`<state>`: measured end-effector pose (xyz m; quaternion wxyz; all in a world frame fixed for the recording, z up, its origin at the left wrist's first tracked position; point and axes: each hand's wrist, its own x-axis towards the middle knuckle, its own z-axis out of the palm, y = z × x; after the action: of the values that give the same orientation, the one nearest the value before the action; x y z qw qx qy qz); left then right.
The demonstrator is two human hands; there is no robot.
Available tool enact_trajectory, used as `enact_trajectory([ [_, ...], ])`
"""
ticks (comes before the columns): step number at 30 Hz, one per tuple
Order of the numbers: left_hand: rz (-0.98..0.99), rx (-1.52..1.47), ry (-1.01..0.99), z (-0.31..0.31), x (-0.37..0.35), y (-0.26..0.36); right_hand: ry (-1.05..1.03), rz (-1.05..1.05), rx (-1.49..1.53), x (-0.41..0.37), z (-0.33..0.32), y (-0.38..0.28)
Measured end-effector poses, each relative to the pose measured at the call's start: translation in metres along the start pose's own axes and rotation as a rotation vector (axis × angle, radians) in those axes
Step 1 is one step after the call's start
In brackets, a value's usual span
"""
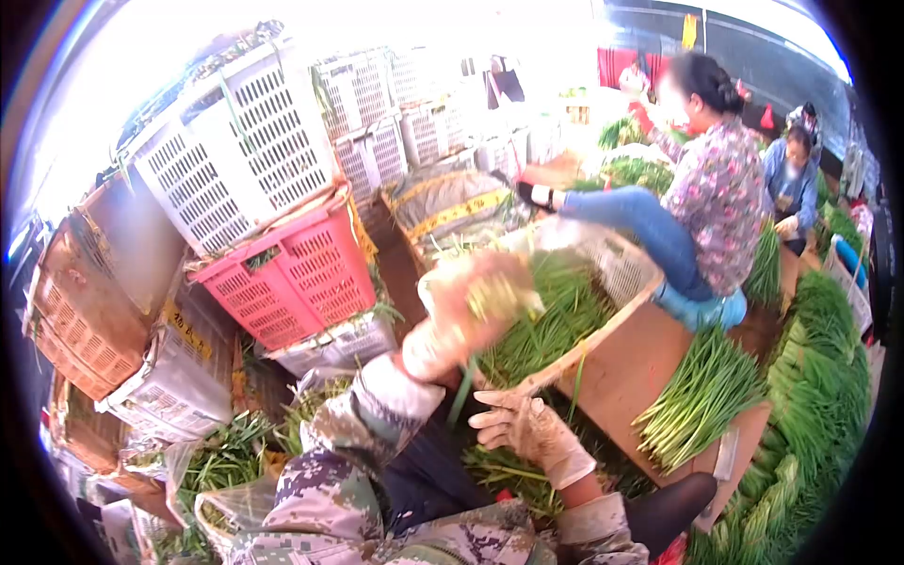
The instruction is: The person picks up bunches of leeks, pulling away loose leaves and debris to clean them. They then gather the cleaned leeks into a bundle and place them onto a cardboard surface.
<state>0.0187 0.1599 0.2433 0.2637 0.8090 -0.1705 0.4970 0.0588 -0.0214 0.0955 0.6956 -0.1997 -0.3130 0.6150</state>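
Note:
My left hand (461,306), gloved and smeared by motion, is raised over the near left rim of a basket (556,370). It is closed round a bunch of green stalks (501,290), with their pale ends showing. Lower down, my right hand (532,435) wears a thin, pale glove. Its fingers are apart and point left, and nothing shows in them. Long, thin greens like chives (556,320) fill much of the basket. On the brown board to the right lies a bundle of green stalks (702,400) with pale ends.
White crates (235,141) and a red crate (292,273) are stacked at left, beside a brown crate (80,301). A co-worker (716,179) sits beyond the basket, one leg stretched across behind it. Another person (791,179) works farther right. Greens (819,386) are heaped along the right.

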Motion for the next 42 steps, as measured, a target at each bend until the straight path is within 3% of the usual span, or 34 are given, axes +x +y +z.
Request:
enact_trajectory([
  [1, 0.23, 0.01, -0.087, 0.002, 0.003, 0.017, 0.061, -0.031, 0.015, 0.004, 0.007, 0.001],
  [3, 0.43, 0.131, -0.361, 0.011, -0.011, 0.043, 0.191, -0.035, -0.563, 0.008, -0.051, 0.033],
  [4, 0.491, 0.342, -0.504, 0.019, -0.023, 0.053, 0.231, -0.063, -0.642, 0.004, -0.055, 0.034],
  [5, 0.552, 0.268, -0.491, 0.024, -0.026, 0.063, 0.234, -0.078, -0.544, 0.002, -0.051, 0.028],
  [6, 0.563, 0.252, -0.646, 0.031, -0.03, 0.066, 0.228, -0.082, -0.426, -0.001, -0.048, 0.023],
  [9, 0.661, 0.131, -0.847, 0.047, -0.053, 0.078, 0.129, -0.079, -0.049, -0.013, -0.03, 0.003],
  [13, 0.722, 0.065, -0.743, 0.058, -0.077, 0.087, -0.011, -0.076, 0.22, -0.013, -0.014, -0.02],
  [16, 0.704, 0.093, -0.805, 0.064, -0.093, 0.092, -0.019, -0.182, 0.135, -0.006, -0.006, -0.025],
  [19, 0.732, 0.022, -0.927, 0.066, -0.107, 0.095, 0.11, -0.26, 0.049, -0.005, 0.011, -0.034],
  [22, 0.718, -0.073, -0.867, 0.071, -0.124, 0.109, 0.249, -0.313, 0.309, -0.01, 0.015, -0.033],
  [25, 0.731, -0.089, -0.821, 0.074, -0.126, 0.114, 0.155, -0.35, 0.229, -0.007, 0.006, -0.051],
  [27, 0.717, -0.088, -0.836, 0.079, -0.128, 0.114, 0.132, -0.346, -0.03, -0.01, 0.002, -0.055],
  [29, 0.716, -0.124, -0.909, 0.082, -0.125, 0.112, 0.137, -0.339, 0.074, -0.014, 0.008, -0.058],
  [32, 0.734, -0.11, -0.881, 0.088, -0.129, 0.112, 0.271, -0.348, -0.114, -0.019, 0.013, -0.065],
  [36, 0.738, -0.061, -0.903, 0.097, -0.142, 0.102, 0.378, -0.338, -0.151, -0.022, 0.006, -0.072],
  [39, 0.7, 0.067, -0.997, 0.114, -0.169, 0.09, 0.403, -0.29, -0.326, -0.017, -0.008, -0.078],
  [42, 0.679, 0.177, -1.057, 0.118, -0.172, 0.088, 0.458, -0.257, -0.307, -0.016, -0.01, -0.077],
])
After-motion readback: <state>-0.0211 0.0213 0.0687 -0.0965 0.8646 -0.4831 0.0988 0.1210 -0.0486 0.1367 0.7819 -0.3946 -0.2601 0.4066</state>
